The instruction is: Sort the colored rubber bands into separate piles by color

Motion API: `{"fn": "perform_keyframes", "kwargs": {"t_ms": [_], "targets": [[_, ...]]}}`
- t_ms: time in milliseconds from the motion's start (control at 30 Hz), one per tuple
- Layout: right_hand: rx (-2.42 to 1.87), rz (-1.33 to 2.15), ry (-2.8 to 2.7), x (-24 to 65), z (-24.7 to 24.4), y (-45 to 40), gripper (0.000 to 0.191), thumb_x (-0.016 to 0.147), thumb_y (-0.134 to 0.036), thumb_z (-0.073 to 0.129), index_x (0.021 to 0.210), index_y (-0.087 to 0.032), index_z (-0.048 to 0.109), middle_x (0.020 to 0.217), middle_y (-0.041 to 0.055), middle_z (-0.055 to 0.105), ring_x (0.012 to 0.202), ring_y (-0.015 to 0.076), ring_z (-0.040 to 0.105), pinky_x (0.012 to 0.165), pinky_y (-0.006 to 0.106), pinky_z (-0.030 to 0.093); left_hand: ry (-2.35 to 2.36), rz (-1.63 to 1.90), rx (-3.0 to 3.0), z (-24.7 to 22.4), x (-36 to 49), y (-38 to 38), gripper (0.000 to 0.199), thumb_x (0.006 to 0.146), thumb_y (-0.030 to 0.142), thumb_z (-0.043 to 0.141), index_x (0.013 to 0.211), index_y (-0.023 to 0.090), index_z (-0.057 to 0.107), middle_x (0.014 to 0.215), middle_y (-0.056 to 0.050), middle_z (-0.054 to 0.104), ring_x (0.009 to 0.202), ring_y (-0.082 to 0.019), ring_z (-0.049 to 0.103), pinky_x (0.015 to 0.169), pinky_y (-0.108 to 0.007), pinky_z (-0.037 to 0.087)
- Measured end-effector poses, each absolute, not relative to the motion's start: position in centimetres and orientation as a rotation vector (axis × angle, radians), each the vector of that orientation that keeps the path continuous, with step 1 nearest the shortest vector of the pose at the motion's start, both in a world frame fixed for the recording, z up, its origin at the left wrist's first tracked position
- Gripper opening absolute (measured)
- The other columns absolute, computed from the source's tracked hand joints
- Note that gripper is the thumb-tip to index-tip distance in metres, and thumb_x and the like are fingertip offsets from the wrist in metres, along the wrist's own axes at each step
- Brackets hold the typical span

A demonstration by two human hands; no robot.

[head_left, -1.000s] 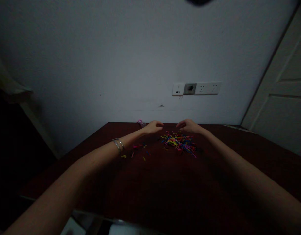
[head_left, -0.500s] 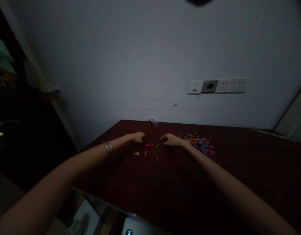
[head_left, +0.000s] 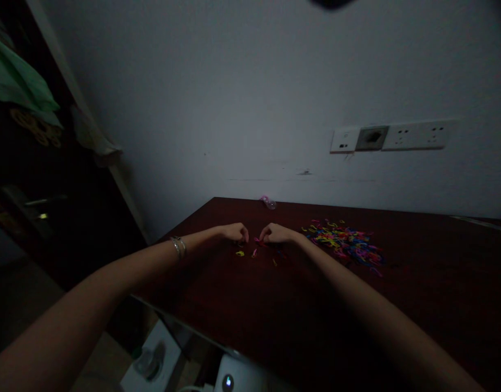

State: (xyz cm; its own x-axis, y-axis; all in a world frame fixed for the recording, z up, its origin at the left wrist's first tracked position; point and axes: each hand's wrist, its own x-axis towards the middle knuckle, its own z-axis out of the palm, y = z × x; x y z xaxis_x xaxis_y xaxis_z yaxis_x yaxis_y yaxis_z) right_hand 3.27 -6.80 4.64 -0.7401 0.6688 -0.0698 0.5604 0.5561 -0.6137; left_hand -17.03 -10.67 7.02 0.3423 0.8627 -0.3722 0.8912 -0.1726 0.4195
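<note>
On the dark red table point(head_left: 234, 294), my left hand point(head_left: 236, 232) rests with its fingers curled down at the left of a few small coloured loops. My right hand point(head_left: 273, 234) is pinched at a pink loop point(head_left: 257, 240), and its fingertips touch or hide what lies under them. Nearer to me lie a yellow loop point(head_left: 240, 253), a pink one point(head_left: 254, 253) and a thin yellow one point(head_left: 274, 262). Right of my right hand spreads a pile of many coloured loops point(head_left: 346, 242). Whatever is between the fingertips of either hand is too small to tell.
A small clear and pink object point(head_left: 268, 202) lies at the table's back edge by the wall. Sockets point(head_left: 413, 135) are on the wall. Below the front edge are a white device point(head_left: 237, 375) and a clear container point(head_left: 147, 363). A door stands at the left.
The view has turned left. My right hand has moved left, closer to my left hand, and its fingers have come down at the pink loop.
</note>
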Motion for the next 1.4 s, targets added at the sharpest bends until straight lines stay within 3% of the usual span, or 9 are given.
{"fn": "perform_keyframes", "kwargs": {"t_ms": [100, 233, 400, 767, 900, 1067, 1267, 1400], "targets": [[-1.01, 0.934, -2.573, 3.1, 4.7, -6.8, 0.026, 0.066, -0.016, 0.052, 0.084, -0.013, 0.071, 0.073, 0.0035, 0.068, 0.063, 0.0121, 0.058, 0.053, 0.017, 0.04, 1.485, 0.111, 1.988, 6.7, -16.4, -11.0, 0.026, 0.063, 0.009, 0.047, 0.082, 0.012, 0.064, 0.066, -0.001, 0.06, 0.061, -0.01, 0.054, 0.053, -0.017, 0.041], [-1.019, 0.733, -2.533, 2.4, 4.5, -6.6, 0.027, 0.067, -0.014, 0.052, 0.086, -0.013, 0.071, 0.081, 0.0051, 0.07, 0.072, 0.0136, 0.06, 0.06, 0.017, 0.042, 1.806, 0.363, 2.024, 6.2, -16.3, -10.5, 0.027, 0.064, 0.007, 0.048, 0.085, 0.011, 0.065, 0.073, -0.004, 0.063, 0.065, -0.011, 0.056, 0.056, -0.018, 0.042], [-0.988, 0.687, -2.598, 1.4, 4.0, -7.0, 0.027, 0.069, -0.012, 0.052, 0.087, -0.014, 0.072, 0.085, 0.0052, 0.071, 0.074, 0.0134, 0.061, 0.064, 0.017, 0.043, 1.858, 0.135, 2.202, 5.8, -16.8, -10.1, 0.033, 0.062, 0.004, 0.051, 0.091, 0.013, 0.064, 0.084, -0.004, 0.065, 0.074, -0.012, 0.058, 0.061, -0.016, 0.042], [-0.867, 0.905, -2.722, 3.8, 6.2, -8.9, 0.025, 0.063, -0.013, 0.048, 0.07, -0.013, 0.071, 0.06, 0.0008, 0.064, 0.055, 0.0098, 0.054, 0.051, 0.017, 0.039, 1.46, 0.11, 2.02, 6.1, -13.9, -13.7, 0.028, 0.065, 0.007, 0.045, 0.084, 0.012, 0.064, 0.068, 0.0, 0.06, 0.056, -0.007, 0.05, 0.052, -0.017, 0.039], [-0.968, 0.782, -2.616, 5.5, 6.4, -7.9, 0.029, 0.063, -0.016, 0.051, 0.084, -0.013, 0.071, 0.075, 0.0029, 0.068, 0.067, 0.0128, 0.059, 0.059, 0.019, 0.042, 1.511, 0.074, 2.208, 7.7, -13.7, -14.4, 0.034, 0.066, 0.015, 0.052, 0.099, 0.013, 0.062, 0.083, -0.004, 0.061, 0.071, -0.012, 0.054, 0.062, -0.02, 0.043], [-1.065, 0.849, -2.724, 6.9, 6.1, -7.5, 0.035, 0.061, -0.018, 0.056, 0.093, -0.014, 0.069, 0.086, 0.0041, 0.068, 0.075, 0.0148, 0.059, 0.064, 0.021, 0.043, 1.577, -0.295, 2.395, 9.3, -14.5, -14.4, 0.064, 0.057, 0.033, 0.07, 0.114, 0.013, 0.052, 0.104, -0.009, 0.057, 0.095, -0.021, 0.051, 0.077, -0.026, 0.043], [-0.967, 1.11, -2.79, 7.4, 5.9, -9.3, 0.048, 0.057, -0.024, 0.064, 0.104, -0.013, 0.063, 0.087, 0.003, 0.064, 0.068, 0.0111, 0.054, 0.059, 0.02, 0.042, 1.483, -0.32, 2.213, 8.2, -13.9, -14.7, 0.061, 0.056, 0.013, 0.065, 0.114, 0.013, 0.048, 0.095, -0.005, 0.061, 0.078, -0.015, 0.056, 0.062, -0.021, 0.044], [-0.91, 0.875, -2.856, 7.0, 5.9, -10.7, 0.061, 0.054, -0.03, 0.07, 0.112, -0.013, 0.058, 0.096, 0.0058, 0.062, 0.075, 0.0139, 0.055, 0.062, 0.021, 0.042, 1.472, -0.16, 2.194, 7.3, -12.6, -15.3, 0.049, 0.057, 0.007, 0.061, 0.105, 0.014, 0.055, 0.089, -0.003, 0.063, 0.072, -0.012, 0.057, 0.057, -0.018, 0.042]]}}
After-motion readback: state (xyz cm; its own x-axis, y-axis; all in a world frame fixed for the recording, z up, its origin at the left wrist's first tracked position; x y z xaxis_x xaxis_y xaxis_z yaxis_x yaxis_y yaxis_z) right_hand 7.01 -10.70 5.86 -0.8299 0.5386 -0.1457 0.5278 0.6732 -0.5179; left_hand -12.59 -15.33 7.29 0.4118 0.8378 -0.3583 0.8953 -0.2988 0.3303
